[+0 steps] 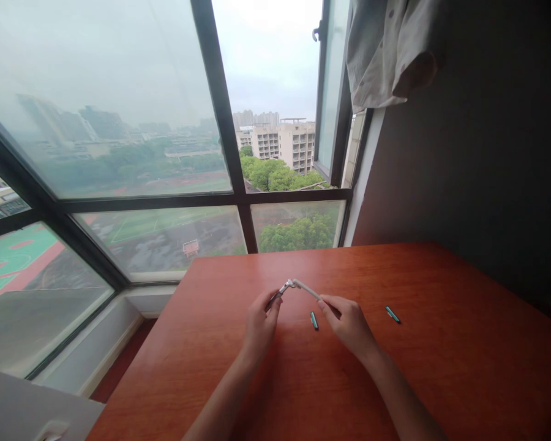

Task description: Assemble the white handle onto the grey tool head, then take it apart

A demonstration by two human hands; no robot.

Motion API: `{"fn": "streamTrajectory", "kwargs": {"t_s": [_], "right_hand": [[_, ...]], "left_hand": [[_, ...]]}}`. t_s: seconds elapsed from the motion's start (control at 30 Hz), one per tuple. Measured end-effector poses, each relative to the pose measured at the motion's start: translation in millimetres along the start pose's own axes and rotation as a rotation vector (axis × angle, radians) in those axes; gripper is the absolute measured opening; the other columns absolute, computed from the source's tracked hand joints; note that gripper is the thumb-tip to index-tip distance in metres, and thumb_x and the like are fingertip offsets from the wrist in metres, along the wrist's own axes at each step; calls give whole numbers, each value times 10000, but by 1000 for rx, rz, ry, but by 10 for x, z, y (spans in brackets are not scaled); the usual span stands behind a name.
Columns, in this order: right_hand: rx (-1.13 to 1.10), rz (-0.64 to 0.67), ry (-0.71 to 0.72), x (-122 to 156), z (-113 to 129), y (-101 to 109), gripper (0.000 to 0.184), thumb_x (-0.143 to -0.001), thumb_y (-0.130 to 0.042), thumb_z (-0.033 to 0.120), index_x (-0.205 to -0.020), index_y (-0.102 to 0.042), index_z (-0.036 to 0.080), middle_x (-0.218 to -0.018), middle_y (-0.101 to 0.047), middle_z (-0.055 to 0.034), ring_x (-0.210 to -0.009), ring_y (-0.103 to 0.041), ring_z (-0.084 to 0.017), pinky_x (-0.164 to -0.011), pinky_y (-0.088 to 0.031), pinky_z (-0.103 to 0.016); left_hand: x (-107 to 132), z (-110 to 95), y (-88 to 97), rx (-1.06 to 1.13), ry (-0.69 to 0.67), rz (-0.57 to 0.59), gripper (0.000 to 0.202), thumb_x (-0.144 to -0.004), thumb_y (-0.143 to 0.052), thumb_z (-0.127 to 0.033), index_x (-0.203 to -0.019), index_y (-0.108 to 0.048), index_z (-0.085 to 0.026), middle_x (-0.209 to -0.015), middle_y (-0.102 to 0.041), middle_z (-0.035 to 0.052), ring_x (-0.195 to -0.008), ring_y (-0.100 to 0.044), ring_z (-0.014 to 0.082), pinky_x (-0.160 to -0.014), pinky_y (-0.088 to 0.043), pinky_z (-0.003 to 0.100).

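Observation:
Over the middle of the table, my left hand (262, 318) is closed on a silvery razor handle (284, 286), its metal end pointing up and to the right. My right hand (346, 320) pinches a slim pale stick (307, 288) that looks like a toothbrush. The stick's far tip meets or nearly meets the handle's metal end; whether they touch I cannot tell. Between the hands, nearer the right one, a small dark and teal razor cartridge (314, 320) lies on the tabletop. Another such cartridge (392, 315) lies to the right of my right hand.
The reddish-brown wooden table (202, 343) spreads under both arms. Beyond its far edge stand dark-framed windows (241, 199), one pane swung open. A grey garment (386, 55) hangs at the upper right, before a dark wall (463, 153).

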State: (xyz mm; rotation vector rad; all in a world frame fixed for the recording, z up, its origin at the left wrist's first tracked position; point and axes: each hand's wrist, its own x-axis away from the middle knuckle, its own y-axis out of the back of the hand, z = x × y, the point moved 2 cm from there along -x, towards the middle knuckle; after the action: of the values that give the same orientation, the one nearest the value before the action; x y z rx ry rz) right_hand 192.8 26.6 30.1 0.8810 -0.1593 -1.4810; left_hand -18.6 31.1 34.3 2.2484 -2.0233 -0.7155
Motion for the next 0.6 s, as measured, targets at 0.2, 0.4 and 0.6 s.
{"fn": "streamTrajectory", "kwargs": {"t_s": [0.2,0.4,0.6], "right_hand": [[63,54,-20,4,1,-6,294,-900,-451,334,-854,-711,203,-754,-711,-54,-677,-628,-188,-640,-432,-247],[39,33,-42,4,-42,-14,287,-913,-428,337,-935,-683,207,-843,-717,-62,-781,-649,-213,-675,-428,-256],[100,13,-138,15,-111,-41,270,-921,-392,355,-938,-613,199,-765,-697,-50,-675,-641,-200,-582,-387,-247]], "left_hand": [[-23,37,21,151,96,-35,290,-818,-571,-357,-990,-658,-140,-821,-661,64,-794,-601,202,-714,-452,276],[-16,2,-7,248,132,-20,311,-784,-615,-375,-990,-665,-147,-792,-643,54,-776,-585,197,-714,-442,278],[-11,-13,-17,267,138,-11,302,-796,-607,-366,-994,-661,-145,-791,-626,48,-773,-564,185,-713,-427,268]]}}
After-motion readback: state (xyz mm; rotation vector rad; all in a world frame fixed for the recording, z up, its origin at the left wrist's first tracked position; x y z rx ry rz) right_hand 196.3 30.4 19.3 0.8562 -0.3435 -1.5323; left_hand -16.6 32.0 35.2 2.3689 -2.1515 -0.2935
